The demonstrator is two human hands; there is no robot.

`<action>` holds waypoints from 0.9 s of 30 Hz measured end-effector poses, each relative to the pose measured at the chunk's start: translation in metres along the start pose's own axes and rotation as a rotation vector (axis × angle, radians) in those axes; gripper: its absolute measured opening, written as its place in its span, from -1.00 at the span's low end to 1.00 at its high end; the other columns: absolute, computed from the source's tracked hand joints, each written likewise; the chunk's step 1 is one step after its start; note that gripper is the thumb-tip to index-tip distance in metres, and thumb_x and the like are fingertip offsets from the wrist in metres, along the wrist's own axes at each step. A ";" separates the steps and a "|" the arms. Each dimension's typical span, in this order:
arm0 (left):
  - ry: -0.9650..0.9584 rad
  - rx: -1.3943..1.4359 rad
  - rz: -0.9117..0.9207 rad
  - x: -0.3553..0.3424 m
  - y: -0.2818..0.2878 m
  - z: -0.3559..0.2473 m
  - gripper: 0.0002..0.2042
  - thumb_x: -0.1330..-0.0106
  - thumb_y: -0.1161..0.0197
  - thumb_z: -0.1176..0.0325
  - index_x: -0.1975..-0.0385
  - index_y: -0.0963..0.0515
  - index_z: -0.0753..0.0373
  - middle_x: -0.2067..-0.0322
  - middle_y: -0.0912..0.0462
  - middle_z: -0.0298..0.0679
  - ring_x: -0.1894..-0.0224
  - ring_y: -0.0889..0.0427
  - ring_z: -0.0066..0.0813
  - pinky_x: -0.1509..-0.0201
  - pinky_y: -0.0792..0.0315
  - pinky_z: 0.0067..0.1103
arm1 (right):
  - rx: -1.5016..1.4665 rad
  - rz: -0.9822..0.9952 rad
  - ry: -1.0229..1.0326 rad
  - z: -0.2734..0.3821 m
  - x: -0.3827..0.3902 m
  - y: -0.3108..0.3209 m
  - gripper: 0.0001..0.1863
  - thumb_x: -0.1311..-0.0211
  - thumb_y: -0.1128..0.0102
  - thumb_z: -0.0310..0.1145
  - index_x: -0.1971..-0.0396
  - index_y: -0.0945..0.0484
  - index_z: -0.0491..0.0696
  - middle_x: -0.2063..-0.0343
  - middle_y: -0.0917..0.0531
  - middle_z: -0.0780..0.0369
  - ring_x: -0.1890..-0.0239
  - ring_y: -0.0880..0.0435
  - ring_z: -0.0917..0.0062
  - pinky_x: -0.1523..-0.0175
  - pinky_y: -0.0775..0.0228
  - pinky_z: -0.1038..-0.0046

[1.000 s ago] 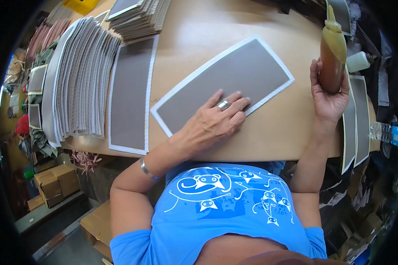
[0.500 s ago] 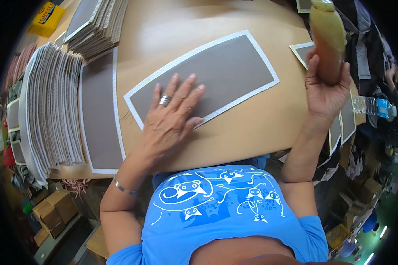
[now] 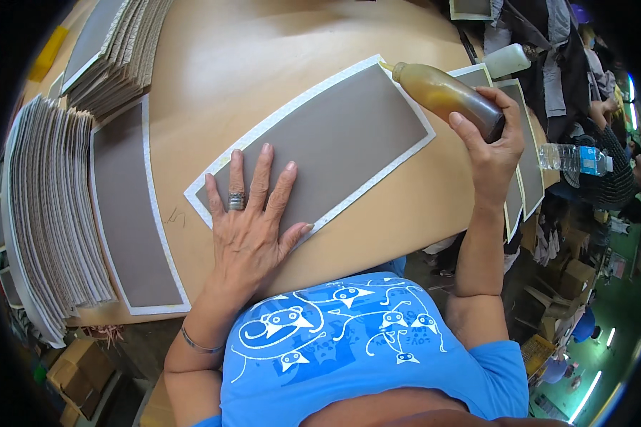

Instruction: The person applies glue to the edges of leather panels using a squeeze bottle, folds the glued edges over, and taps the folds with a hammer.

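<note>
A grey panel [image 3: 335, 135] with a white border lies slantwise on the table. My left hand [image 3: 249, 213] rests flat on its lower left end, fingers spread, a ring on one finger. In my right hand [image 3: 491, 142] is a squeeze bottle [image 3: 441, 92] with amber-brown contents, gripped round its base. It is tipped over to the left, and its narrow nozzle is at the panel's upper right corner. Whether anything comes out of the nozzle I cannot tell.
A tall stack of panels [image 3: 57, 213] stands at the left, with another stack [image 3: 117, 57] behind it. One more bordered panel [image 3: 135, 206] lies beside them. At the right are a white bottle [image 3: 507, 61], a clear water bottle [image 3: 575, 159] and several panels [image 3: 520, 107].
The squeeze bottle went from upright to tilted, its nozzle now at the panel's corner. My left hand stays on the panel. The view has shifted slightly, and the white bottle now shows.
</note>
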State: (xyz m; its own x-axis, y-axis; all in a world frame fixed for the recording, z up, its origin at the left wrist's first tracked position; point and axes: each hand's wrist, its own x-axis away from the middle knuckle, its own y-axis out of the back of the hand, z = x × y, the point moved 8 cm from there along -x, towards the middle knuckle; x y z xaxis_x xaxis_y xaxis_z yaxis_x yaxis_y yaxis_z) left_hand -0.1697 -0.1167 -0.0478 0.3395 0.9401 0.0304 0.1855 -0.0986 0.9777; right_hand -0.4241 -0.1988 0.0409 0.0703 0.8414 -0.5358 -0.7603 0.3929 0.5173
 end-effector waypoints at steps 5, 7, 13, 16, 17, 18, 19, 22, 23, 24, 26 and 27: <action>0.008 0.017 0.004 0.000 0.002 -0.001 -0.33 -0.12 -0.03 -0.10 -0.24 -0.13 0.01 -0.31 0.08 -0.22 -0.35 0.23 -0.09 -0.32 0.42 -0.08 | 0.041 -0.034 0.048 0.003 0.000 0.002 -0.62 0.20 -0.31 -0.51 0.27 -0.47 -0.15 0.36 -0.53 0.25 0.27 -0.52 0.51 0.10 -0.34 0.55; 0.010 0.013 0.015 0.001 0.003 -0.002 -0.33 -0.12 -0.04 -0.09 -0.24 -0.13 0.01 -0.31 0.08 -0.22 -0.35 0.23 -0.09 -0.31 0.42 -0.08 | 0.060 -0.029 0.070 0.004 0.000 0.003 -0.62 0.21 -0.31 -0.52 0.27 -0.47 -0.14 0.35 -0.53 0.25 0.27 -0.52 0.51 0.11 -0.34 0.55; 0.005 0.019 0.029 0.001 0.003 -0.003 -0.34 -0.13 -0.02 -0.10 -0.24 -0.14 0.00 -0.32 0.09 -0.22 -0.36 0.24 -0.09 -0.31 0.43 -0.08 | 0.080 0.014 0.111 0.007 0.000 -0.003 -0.62 0.23 -0.29 -0.54 0.28 -0.47 -0.12 0.36 -0.53 0.24 0.28 -0.53 0.50 0.12 -0.35 0.52; 0.004 0.021 0.036 0.001 0.002 -0.003 -0.34 -0.12 -0.02 -0.10 -0.24 -0.14 -0.01 -0.32 0.09 -0.22 -0.36 0.24 -0.09 -0.31 0.44 -0.08 | 0.090 0.020 0.105 0.006 -0.001 -0.005 -0.62 0.23 -0.29 -0.54 0.28 -0.46 -0.13 0.36 -0.53 0.23 0.28 -0.54 0.49 0.13 -0.36 0.51; 0.004 0.021 0.037 0.000 0.001 -0.003 -0.34 -0.12 -0.02 -0.10 -0.24 -0.14 -0.01 -0.32 0.09 -0.23 -0.36 0.24 -0.09 -0.31 0.44 -0.08 | 0.095 0.021 0.109 0.006 -0.001 -0.007 -0.62 0.23 -0.30 -0.54 0.28 -0.46 -0.13 0.35 -0.53 0.23 0.28 -0.54 0.48 0.13 -0.36 0.51; 0.003 0.022 0.035 0.000 0.002 -0.003 -0.34 -0.12 -0.02 -0.10 -0.24 -0.14 -0.01 -0.32 0.09 -0.23 -0.36 0.24 -0.09 -0.32 0.44 -0.08 | 0.100 0.021 0.117 0.008 0.000 -0.007 -0.62 0.23 -0.30 -0.54 0.28 -0.46 -0.13 0.35 -0.53 0.22 0.28 -0.54 0.48 0.13 -0.36 0.51; 0.005 0.020 0.037 0.001 0.002 -0.003 -0.34 -0.13 -0.02 -0.10 -0.24 -0.14 -0.01 -0.32 0.09 -0.23 -0.36 0.24 -0.09 -0.32 0.44 -0.08 | 0.106 0.020 0.123 0.009 0.000 -0.007 -0.62 0.23 -0.30 -0.54 0.28 -0.46 -0.13 0.34 -0.54 0.22 0.28 -0.54 0.47 0.13 -0.36 0.51; 0.006 0.018 0.043 0.001 0.003 -0.004 -0.34 -0.13 -0.02 -0.10 -0.24 -0.14 -0.01 -0.32 0.09 -0.23 -0.36 0.25 -0.09 -0.32 0.44 -0.09 | 0.153 0.029 0.238 0.018 0.004 -0.008 -0.60 0.25 -0.31 -0.56 0.27 -0.46 -0.13 0.32 -0.54 0.21 0.26 -0.54 0.45 0.12 -0.37 0.50; 0.006 0.018 0.045 0.001 0.003 -0.004 -0.34 -0.13 -0.02 -0.10 -0.24 -0.14 -0.01 -0.32 0.09 -0.22 -0.36 0.25 -0.08 -0.32 0.44 -0.09 | 0.145 0.020 0.224 0.016 0.004 -0.007 -0.60 0.25 -0.31 -0.56 0.27 -0.46 -0.13 0.31 -0.54 0.21 0.26 -0.54 0.45 0.12 -0.37 0.50; 0.005 0.017 0.047 0.001 0.003 -0.004 -0.34 -0.13 -0.02 -0.10 -0.24 -0.14 -0.01 -0.32 0.09 -0.22 -0.36 0.25 -0.08 -0.32 0.44 -0.09 | 0.136 0.009 0.210 0.014 0.004 -0.007 -0.59 0.26 -0.31 -0.57 0.27 -0.46 -0.13 0.31 -0.54 0.21 0.25 -0.54 0.44 0.12 -0.37 0.50; -0.001 0.026 0.039 0.002 0.002 -0.004 -0.34 -0.13 -0.01 -0.11 -0.24 -0.14 -0.01 -0.32 0.09 -0.22 -0.36 0.25 -0.08 -0.32 0.45 -0.09 | 0.133 -0.007 0.196 0.011 0.005 -0.005 -0.58 0.26 -0.31 -0.58 0.26 -0.46 -0.13 0.30 -0.54 0.20 0.25 -0.54 0.44 0.11 -0.37 0.49; -0.003 0.030 0.036 0.002 0.002 -0.004 -0.34 -0.13 -0.01 -0.11 -0.24 -0.14 -0.01 -0.32 0.09 -0.21 -0.36 0.25 -0.08 -0.32 0.45 -0.09 | 0.137 -0.013 0.195 0.012 0.006 -0.003 -0.58 0.27 -0.31 -0.58 0.26 -0.46 -0.13 0.29 -0.54 0.20 0.24 -0.54 0.44 0.10 -0.37 0.49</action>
State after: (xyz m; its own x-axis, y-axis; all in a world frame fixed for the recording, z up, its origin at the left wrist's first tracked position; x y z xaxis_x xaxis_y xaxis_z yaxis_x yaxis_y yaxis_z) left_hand -0.1724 -0.1132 -0.0453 0.3492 0.9348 0.0646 0.2009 -0.1420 0.9693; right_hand -0.4137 -0.1909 0.0439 -0.0567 0.7531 -0.6554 -0.6645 0.4615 0.5878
